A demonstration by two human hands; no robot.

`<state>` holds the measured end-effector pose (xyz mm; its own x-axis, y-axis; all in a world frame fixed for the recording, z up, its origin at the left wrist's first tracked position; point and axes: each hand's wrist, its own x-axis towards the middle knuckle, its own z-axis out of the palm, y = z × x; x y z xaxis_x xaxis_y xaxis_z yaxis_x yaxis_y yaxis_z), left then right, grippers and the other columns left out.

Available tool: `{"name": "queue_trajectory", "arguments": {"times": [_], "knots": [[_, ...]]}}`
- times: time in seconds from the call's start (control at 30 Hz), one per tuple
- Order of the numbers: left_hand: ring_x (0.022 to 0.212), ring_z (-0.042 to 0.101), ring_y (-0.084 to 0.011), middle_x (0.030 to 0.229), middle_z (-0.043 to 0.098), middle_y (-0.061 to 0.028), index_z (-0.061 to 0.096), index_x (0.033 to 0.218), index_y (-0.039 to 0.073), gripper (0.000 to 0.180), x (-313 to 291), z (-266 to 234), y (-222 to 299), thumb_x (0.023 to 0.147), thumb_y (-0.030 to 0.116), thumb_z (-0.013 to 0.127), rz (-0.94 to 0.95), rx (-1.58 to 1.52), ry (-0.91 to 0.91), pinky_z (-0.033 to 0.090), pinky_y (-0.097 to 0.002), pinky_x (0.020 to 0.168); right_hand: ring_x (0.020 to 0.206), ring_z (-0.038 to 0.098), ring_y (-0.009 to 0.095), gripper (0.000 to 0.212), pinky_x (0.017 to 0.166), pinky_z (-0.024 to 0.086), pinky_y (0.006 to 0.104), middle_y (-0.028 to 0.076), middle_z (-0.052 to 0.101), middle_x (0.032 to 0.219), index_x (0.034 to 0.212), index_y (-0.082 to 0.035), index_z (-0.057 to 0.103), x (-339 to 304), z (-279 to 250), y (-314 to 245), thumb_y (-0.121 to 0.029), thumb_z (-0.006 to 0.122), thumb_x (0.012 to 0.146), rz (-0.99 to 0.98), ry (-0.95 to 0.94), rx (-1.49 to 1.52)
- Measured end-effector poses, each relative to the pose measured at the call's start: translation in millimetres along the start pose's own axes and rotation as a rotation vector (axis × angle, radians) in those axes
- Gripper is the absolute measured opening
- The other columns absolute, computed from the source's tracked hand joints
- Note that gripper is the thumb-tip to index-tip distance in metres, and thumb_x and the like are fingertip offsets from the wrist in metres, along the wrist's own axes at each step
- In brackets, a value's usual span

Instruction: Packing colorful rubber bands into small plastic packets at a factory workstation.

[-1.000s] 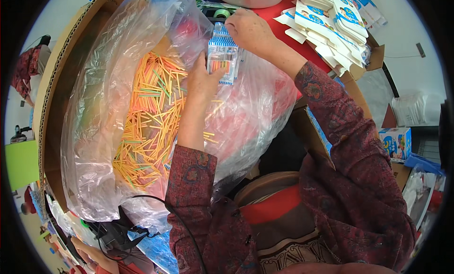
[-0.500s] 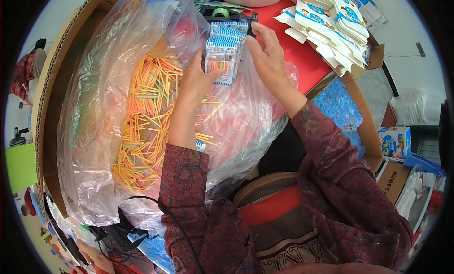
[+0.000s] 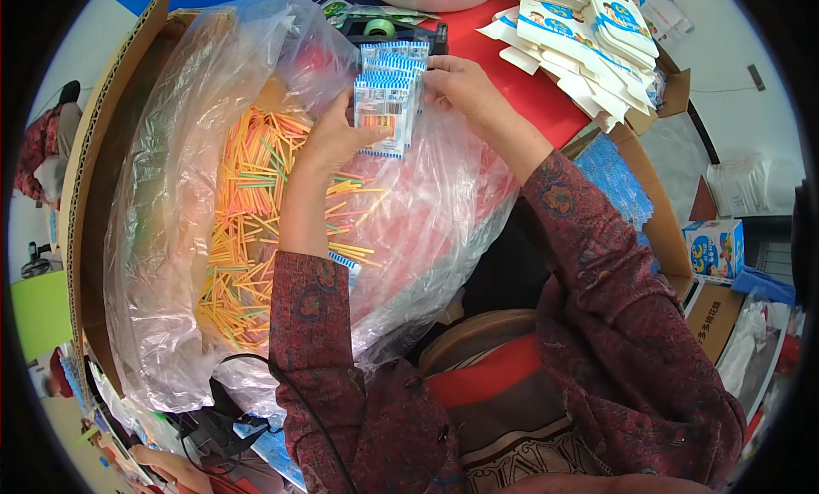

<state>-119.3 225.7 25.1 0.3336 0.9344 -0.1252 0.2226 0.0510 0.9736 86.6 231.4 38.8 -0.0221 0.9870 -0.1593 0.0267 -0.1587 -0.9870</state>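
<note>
Packets (image 3: pixel 381 110): where are they sitting in the head view?

Near twelve o'clock, overlapping; the left hand (image 3: pixel 328 142) is clamping them from eight, probably to stop them sliding.

And the right hand (image 3: pixel 461 84)?

It's touching their edge at three; gripping or not, I cannot tell. Coloured sticks (image 3: pixel 246 185) are lying at nine o'clock.

From here I see my left arm (image 3: pixel 311 315) reach far, and my left hand (image 3: pixel 331 142) grips, its thumb (image 3: pixel 372 135) pointing right. My right arm (image 3: pixel 589 217) slants far and left, my right hand (image 3: pixel 467 86) with fingers (image 3: pixel 441 65) bent left.
</note>
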Motion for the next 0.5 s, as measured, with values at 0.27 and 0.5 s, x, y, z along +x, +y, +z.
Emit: {"name": "queue_trajectory", "arguments": {"times": [0.27, 0.5], "knots": [[0.103, 0.060, -0.0184, 0.116, 0.061, -0.0105, 0.041, 0.134, 0.000, 0.073, -2, 0, 3, 0.071, 0.002, 0.077, -0.025, -0.061, -0.035, 0.050, -0.0312, 0.087, 0.065, 0.055, 0.010, 0.030, 0.054, 0.041, 0.0240, 0.004, 0.062, 0.083, 0.110, -0.001, 0.059, 2, 9, 12, -0.008, 0.052, 0.081, -0.051, -0.018, 0.108], [0.104, 0.059, -0.0198, 0.120, 0.058, -0.0105, 0.036, 0.138, 0.001, 0.084, -7, 1, -3, 0.067, 0.005, 0.081, 0.071, -0.013, -0.026, 0.049, -0.0312, 0.087, 0.069, 0.057, 0.012, 0.033, 0.057, 0.043, 0.0241, 0.006, 0.064, 0.086, 0.110, -0.003, 0.061, 4, -11, -1, -0.004, 0.050, 0.079, 0.061, -0.341, -0.166]]}}
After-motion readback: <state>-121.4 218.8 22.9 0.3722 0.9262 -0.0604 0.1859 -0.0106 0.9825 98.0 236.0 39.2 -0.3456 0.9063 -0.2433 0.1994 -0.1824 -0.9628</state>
